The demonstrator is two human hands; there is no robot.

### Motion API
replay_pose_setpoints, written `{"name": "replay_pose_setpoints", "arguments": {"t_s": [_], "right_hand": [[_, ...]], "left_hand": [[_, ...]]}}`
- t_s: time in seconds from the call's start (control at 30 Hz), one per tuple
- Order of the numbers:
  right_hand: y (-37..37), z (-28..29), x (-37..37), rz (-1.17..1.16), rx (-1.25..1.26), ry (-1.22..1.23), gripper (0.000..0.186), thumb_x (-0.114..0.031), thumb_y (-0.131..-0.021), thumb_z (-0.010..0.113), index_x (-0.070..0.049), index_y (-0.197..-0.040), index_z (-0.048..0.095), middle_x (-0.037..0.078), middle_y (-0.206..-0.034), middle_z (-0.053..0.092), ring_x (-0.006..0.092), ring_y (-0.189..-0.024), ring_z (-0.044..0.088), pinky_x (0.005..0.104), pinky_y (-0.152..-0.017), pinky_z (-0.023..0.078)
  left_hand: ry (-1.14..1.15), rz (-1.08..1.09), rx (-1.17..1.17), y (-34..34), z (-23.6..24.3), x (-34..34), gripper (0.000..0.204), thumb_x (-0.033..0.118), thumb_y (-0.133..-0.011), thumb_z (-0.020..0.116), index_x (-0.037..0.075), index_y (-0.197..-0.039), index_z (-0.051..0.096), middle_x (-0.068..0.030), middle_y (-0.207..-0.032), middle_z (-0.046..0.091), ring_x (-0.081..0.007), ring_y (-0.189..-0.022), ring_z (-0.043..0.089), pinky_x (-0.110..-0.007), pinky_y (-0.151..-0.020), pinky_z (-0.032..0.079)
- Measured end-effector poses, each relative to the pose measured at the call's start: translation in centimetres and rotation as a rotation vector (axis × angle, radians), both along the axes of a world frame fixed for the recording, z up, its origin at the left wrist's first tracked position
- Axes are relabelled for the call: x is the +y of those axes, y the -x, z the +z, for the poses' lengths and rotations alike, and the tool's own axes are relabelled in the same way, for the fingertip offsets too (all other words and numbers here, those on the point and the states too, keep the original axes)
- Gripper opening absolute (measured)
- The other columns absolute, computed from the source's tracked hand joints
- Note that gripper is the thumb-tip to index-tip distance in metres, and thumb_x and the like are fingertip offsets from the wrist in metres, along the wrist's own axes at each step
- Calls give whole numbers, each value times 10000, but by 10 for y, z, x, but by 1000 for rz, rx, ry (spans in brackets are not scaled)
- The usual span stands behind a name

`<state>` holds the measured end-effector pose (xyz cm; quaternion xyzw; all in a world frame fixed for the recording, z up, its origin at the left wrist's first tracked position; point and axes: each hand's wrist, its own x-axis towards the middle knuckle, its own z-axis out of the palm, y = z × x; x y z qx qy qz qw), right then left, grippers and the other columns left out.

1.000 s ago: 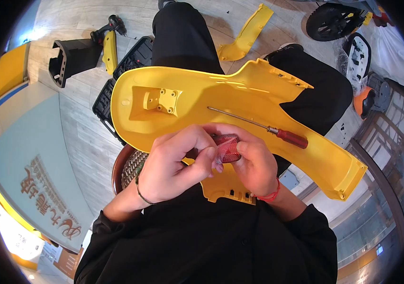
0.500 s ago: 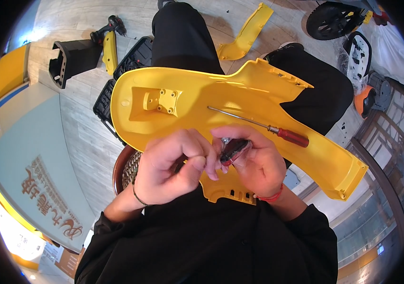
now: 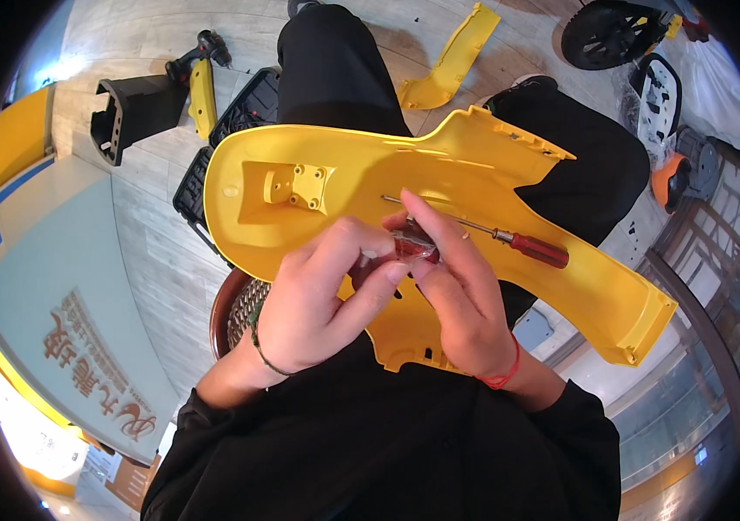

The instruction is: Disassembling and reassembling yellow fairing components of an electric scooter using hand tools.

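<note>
Head view: your left hand point(image 3: 313, 300), right hand point(image 3: 465, 308) pinch red part point(image 3: 409, 249);
clear film point(image 3: 427, 253) still on; screwdriver point(image 3: 538, 250) lies on yellow panel point(image 3: 363, 187).

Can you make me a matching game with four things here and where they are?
Things:
1. screwdriver
2. small red piece
3. power drill
4. black wheel

Places:
A. near the picture's top left
B. on the big yellow panel
C. near the picture's top right
D. between left hand and right hand

Pairs: 1-B, 2-D, 3-A, 4-C
</note>
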<state>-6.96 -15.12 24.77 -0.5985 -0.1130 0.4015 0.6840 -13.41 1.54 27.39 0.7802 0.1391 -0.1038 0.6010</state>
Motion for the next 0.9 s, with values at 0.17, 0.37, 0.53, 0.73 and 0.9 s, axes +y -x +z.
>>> {"name": "replay_pose_setpoints", "arguments": {"t_s": [0.17, 0.37, 0.53, 0.73, 0.9], "right_hand": [[4, 1, 1, 95, -199, 101, 580, 44, -845, 488, 87, -1400, 329, 235, -1225, 492, 341, -1119, 518, 382, -977, 416], [2, 4, 0, 135, -234, 107, 596, 59, -836, 470, 57, -1419, 347, 184, -1280, 492, 251, -1163, 502, 336, -1002, 382], [0, 4, -3, 143, -121, 63, 555, 25, -846, 488, 67, -1389, 380, 195, -1256, 501, 268, -1136, 520, 341, -984, 398], [-2, 0, -3, 131, -89, 15, 442, -25, -880, 503, 85, -1305, 457, 212, -1176, 552, 303, -1057, 571, 352, -932, 443], [0, 3, -1, 87, -110, 18, 394, -24, -900, 497, 92, -1277, 482, 203, -1129, 579, 271, -1014, 593, 323, -898, 460]], "left_hand": [[-184, -85, -150, -5, -8, -3, 220, 74, -825, 723, 51, -970, 559, -79, -811, 583, -218, -667, 607, -301, -602, 487], [-169, -121, -166, -6, -7, 2, 201, 51, -825, 712, 49, -962, 564, -85, -829, 593, -228, -696, 629, -311, -624, 504], [-89, -139, -145, -8, -5, 8, 191, 31, -830, 701, 31, -950, 552, -95, -839, 604, -236, -722, 645, -299, -638, 511], [-89, -113, -103, -8, -4, 7, 181, 18, -831, 683, 32, -907, 519, -100, -805, 602, -243, -697, 640, -307, -624, 509], [-213, -59, -130, -4, -5, 2, 177, -13, -813, 659, 34, -896, 509, -85, -778, 596, -237, -662, 637, -303, -605, 505]]}}
